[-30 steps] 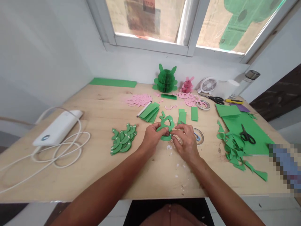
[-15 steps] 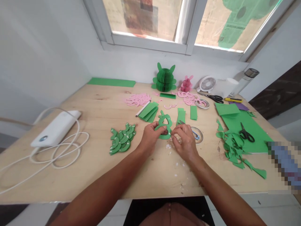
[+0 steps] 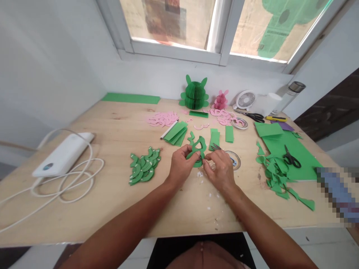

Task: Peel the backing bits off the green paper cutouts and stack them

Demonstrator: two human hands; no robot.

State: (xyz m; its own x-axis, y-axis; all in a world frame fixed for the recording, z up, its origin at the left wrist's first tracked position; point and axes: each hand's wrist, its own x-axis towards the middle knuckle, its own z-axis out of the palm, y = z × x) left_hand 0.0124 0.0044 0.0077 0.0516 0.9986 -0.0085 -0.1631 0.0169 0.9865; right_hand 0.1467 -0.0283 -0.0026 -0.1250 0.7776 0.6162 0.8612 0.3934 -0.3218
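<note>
One pile (image 3: 144,165) of green pieces lies left. The left hand (image 3: 181,167) pinches the single cutout (image 3: 198,148), held between both hands. The right hand (image 3: 220,172) seems to pinch its lower edge. Two scissors rightward: near scissors (image 3: 291,158), far scissors (image 3: 256,117).

- Wooden table (image 3: 112,213), pale, set under a window.
- Left: white power bank (image 3: 63,155) with coiled cable (image 3: 70,181).
- Centre: green crescent cut-outs (image 3: 144,166), folded green strips (image 3: 176,132), tape roll (image 3: 233,160), white paper crumbs (image 3: 209,195).
- Far edge: pink cut-outs (image 3: 162,118), green honeycomb figure (image 3: 194,95), fan (image 3: 244,99).
- Right: green sheet (image 3: 307,166), green scraps (image 3: 276,175).
</note>
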